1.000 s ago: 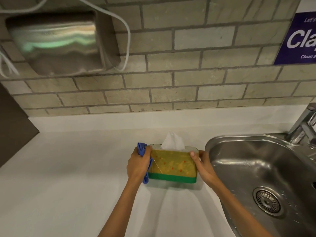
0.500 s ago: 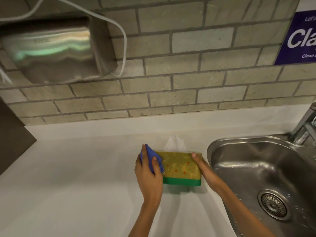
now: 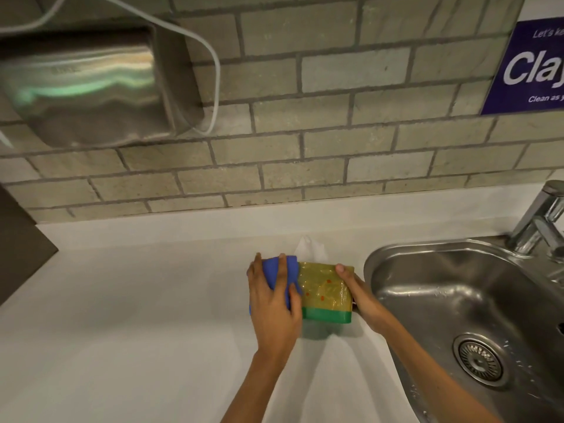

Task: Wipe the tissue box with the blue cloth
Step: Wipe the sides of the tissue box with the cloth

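Note:
The tissue box [image 3: 328, 293] is yellow with a green band along its bottom and stands on the white counter [image 3: 137, 315], a white tissue [image 3: 311, 248] poking out of its top. My left hand [image 3: 274, 309] presses the blue cloth [image 3: 283, 273] flat against the box's left part, covering that end. My right hand [image 3: 361, 296] grips the box's right end, thumb on the top front corner.
A steel sink [image 3: 457, 300] lies directly right of the box, with a drain [image 3: 479, 358] and a tap [image 3: 543, 221] at the far right. A brick wall rises behind, carrying a metal dispenser [image 3: 88, 83] with a white cable and a blue sign [image 3: 531, 65].
My left hand has shifted with the cloth from the box's left side round onto its front and top left. The right hand keeps its hold. The view has drifted slightly.

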`<act>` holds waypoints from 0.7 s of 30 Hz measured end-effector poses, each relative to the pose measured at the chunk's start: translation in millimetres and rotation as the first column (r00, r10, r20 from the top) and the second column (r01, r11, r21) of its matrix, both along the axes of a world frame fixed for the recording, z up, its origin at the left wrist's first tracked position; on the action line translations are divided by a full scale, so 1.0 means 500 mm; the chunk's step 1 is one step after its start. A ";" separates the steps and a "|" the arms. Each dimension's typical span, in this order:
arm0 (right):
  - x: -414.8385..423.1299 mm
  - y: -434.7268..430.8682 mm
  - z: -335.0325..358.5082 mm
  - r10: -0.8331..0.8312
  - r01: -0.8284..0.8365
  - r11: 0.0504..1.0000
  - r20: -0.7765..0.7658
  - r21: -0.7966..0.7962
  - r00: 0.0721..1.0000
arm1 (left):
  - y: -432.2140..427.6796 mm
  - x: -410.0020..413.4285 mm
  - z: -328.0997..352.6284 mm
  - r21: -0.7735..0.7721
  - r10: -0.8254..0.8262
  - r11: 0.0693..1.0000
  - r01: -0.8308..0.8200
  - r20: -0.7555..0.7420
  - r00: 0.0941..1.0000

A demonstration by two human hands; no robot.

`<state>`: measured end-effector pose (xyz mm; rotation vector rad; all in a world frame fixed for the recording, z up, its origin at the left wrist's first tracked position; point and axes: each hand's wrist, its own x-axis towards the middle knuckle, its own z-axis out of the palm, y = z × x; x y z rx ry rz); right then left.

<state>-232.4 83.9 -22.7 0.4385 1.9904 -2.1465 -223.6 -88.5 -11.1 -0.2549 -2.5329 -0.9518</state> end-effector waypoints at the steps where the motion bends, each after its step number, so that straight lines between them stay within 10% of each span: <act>1: 0.000 0.000 -0.001 -0.002 0.002 1.000 0.001 -0.004 1.000 | 0.014 0.000 0.005 -0.039 -0.009 0.999 0.009 0.012 1.000; 7: 0.006 0.001 0.003 0.000 0.000 1.000 -0.006 0.030 1.000 | -0.030 0.010 -0.052 -0.347 -0.195 0.930 0.125 -0.176 0.965; 13: 0.003 0.006 0.001 -0.003 0.003 1.000 -0.006 0.027 1.000 | -0.015 -0.007 -0.013 0.032 0.006 0.999 -0.008 0.076 0.997; 21: 0.004 0.005 0.012 0.002 -0.002 1.000 -0.012 0.021 1.000 | -0.014 0.017 -0.047 -0.409 -0.256 0.897 0.169 -0.167 0.952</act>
